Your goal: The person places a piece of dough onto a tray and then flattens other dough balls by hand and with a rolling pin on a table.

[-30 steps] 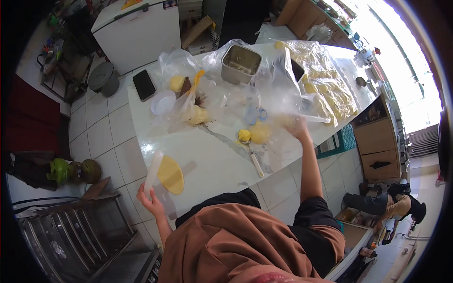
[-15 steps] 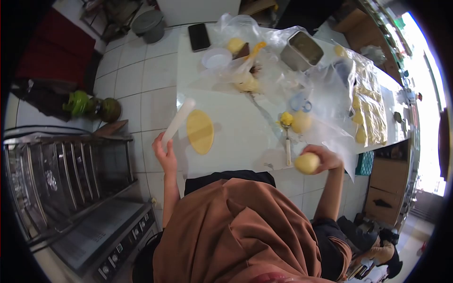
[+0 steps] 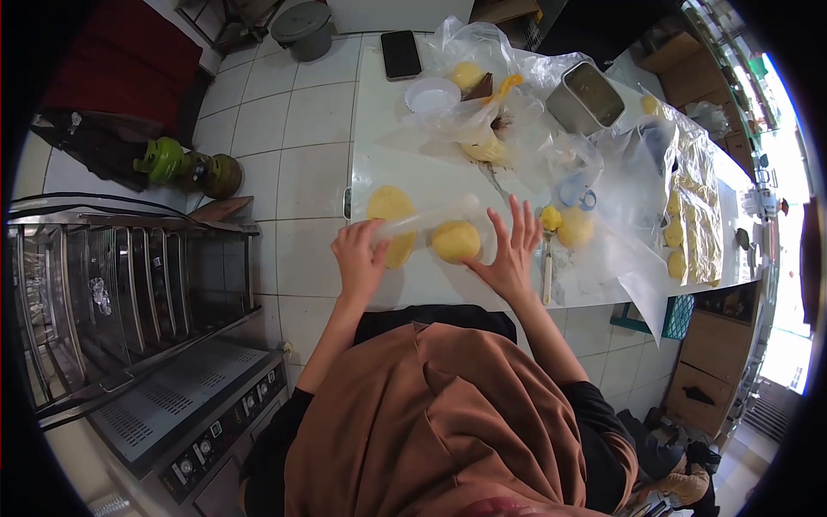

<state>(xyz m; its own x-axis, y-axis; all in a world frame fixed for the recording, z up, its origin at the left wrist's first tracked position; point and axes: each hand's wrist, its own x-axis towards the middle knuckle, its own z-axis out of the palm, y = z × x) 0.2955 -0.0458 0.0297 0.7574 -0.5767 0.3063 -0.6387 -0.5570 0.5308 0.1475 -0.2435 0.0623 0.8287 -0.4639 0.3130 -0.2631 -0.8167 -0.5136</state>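
My left hand (image 3: pixel 358 261) is closed around one end of a white rolling pin (image 3: pixel 435 215). The pin slants over a flat oval of yellow dough (image 3: pixel 388 201), hiding its middle. Just right of the oval, a round ball of yellow dough (image 3: pixel 456 242) sits on the white table (image 3: pixel 448 289). Beside the ball, my right hand (image 3: pixel 510 263) has its fingers spread, the thumb at the ball's lower right edge. A spoon (image 3: pixel 547 274) with yellow filling (image 3: pixel 550 218) on its tip lies to the right of that hand, next to another dough ball (image 3: pixel 575 227).
Clear plastic sheeting (image 3: pixel 616 215) covers much of the table's right side. Towards the back are a metal tin (image 3: pixel 586 97), a phone (image 3: pixel 401 55) and a white paper case (image 3: pixel 432 95). A foil-lined tray (image 3: pixel 696 207) holds dough pieces. A metal rack (image 3: pixel 129 302) stands at left.
My right hand has brought the dough ball leftward onto the table and opened its fingers. The rolling pin in my left hand has swung from steep to nearly level, across the oval.
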